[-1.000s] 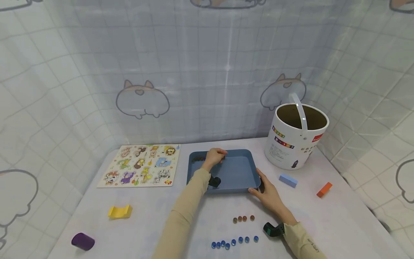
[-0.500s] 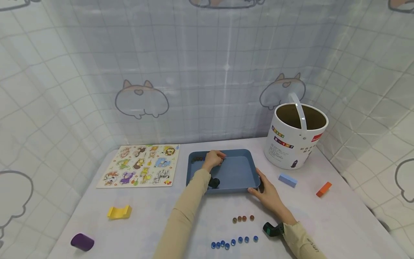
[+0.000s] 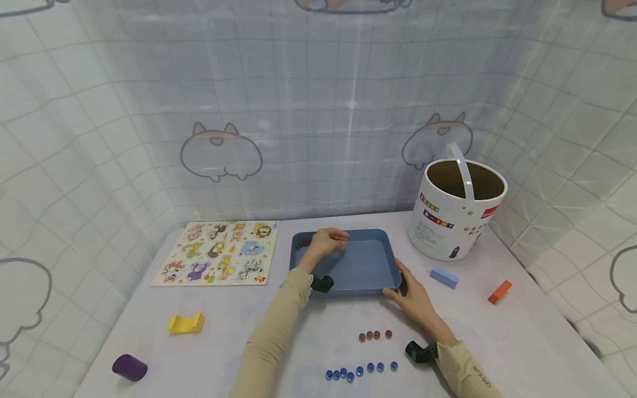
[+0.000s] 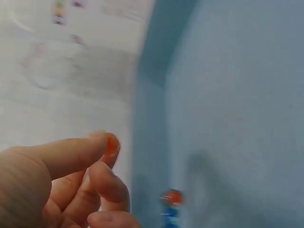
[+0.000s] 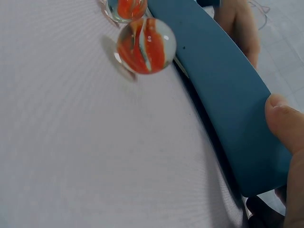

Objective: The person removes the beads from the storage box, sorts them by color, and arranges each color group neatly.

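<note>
My left hand point(image 3: 325, 243) is over the back part of a blue-grey tray point(image 3: 365, 271). In the left wrist view, its thumb and index finger pinch an orange marble point(image 4: 111, 145), partly covered by the fingertips. Beside the tray wall lie an orange marble point(image 4: 172, 197) and a blue marble point(image 4: 170, 217); in the head view the left hand hides part of their row. My right hand point(image 3: 413, 298) grips the tray's front right corner, thumb against the front wall. Near it on the table are orange-streaked marbles point(image 5: 147, 46).
Several orange-brown marbles point(image 3: 376, 335) and a row of blue marbles point(image 3: 360, 371) lie in front of the tray. A white bucket point(image 3: 438, 232), blue block point(image 3: 444, 277) and orange block point(image 3: 500, 292) stand right. Left are an animal puzzle board point(image 3: 216, 254), yellow block point(image 3: 186, 324) and purple cylinder point(image 3: 130, 367).
My left wrist and forearm have shifted slightly left and back, while the fingers stay over the tray's back part. The right hand and tray keep their place.
</note>
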A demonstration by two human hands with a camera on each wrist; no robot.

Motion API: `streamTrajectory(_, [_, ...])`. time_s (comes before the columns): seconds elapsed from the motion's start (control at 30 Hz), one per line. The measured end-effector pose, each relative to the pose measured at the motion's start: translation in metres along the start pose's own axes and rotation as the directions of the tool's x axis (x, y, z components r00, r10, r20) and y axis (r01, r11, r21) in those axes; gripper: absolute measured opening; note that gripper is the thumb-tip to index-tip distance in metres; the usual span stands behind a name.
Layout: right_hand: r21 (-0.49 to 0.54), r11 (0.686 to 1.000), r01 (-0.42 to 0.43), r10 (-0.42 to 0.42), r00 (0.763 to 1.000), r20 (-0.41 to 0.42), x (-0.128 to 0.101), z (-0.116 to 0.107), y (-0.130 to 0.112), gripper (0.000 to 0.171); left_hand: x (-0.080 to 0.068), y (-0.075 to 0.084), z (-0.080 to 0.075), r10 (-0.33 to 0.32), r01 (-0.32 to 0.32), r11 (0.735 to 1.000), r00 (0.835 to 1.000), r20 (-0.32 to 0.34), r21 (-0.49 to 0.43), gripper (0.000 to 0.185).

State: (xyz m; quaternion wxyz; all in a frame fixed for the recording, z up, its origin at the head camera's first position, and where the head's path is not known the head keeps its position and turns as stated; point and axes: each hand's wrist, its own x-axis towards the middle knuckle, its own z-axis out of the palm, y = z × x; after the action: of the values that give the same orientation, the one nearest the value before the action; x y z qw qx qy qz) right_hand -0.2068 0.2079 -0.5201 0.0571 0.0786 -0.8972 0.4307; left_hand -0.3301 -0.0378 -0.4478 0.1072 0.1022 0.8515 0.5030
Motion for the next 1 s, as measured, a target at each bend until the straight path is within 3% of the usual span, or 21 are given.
streamTrajectory(0.13, [0.003,1.0,-0.007,0.007,1.0,0.003,0.0,0.0,0.001,0.089,-0.023,0.011,-0.009,0.075,-0.074,0.997,0.997,0.029,-0.01,0.026])
streamTrajectory(0.27, [0.0,1.0,-0.01,0.01,1.0,0.006,0.001,0.0,0.002,0.089,-0.053,0.017,-0.011,0.138,-0.141,0.989,0.989,0.059,0.044,0.024])
streamTrajectory(0.47, [-0.01,1.0,0.007,-0.007,1.0,0.005,0.0,0.002,0.005,0.089,-0.105,0.012,0.001,0.213,-0.224,0.972,0.967,0.137,0.07,0.019])
streamTrajectory(0.6, [-0.011,1.0,0.015,-0.015,1.0,-0.002,0.0,0.002,0.005,0.089,-0.128,0.001,0.016,0.195,-0.213,0.975,0.955,0.221,0.062,0.017])
streamTrajectory(0.77, [-0.01,1.0,0.013,-0.013,1.0,0.001,-0.001,0.001,0.004,0.089,-0.145,-0.012,0.033,0.147,-0.189,0.974,0.945,0.291,0.124,0.023])
streamTrajectory(1.0, [-0.013,1.0,0.017,-0.017,1.0,-0.004,-0.001,0.001,0.003,0.089,-0.149,-0.019,0.046,0.107,-0.164,0.975,0.937,0.333,0.15,0.027])
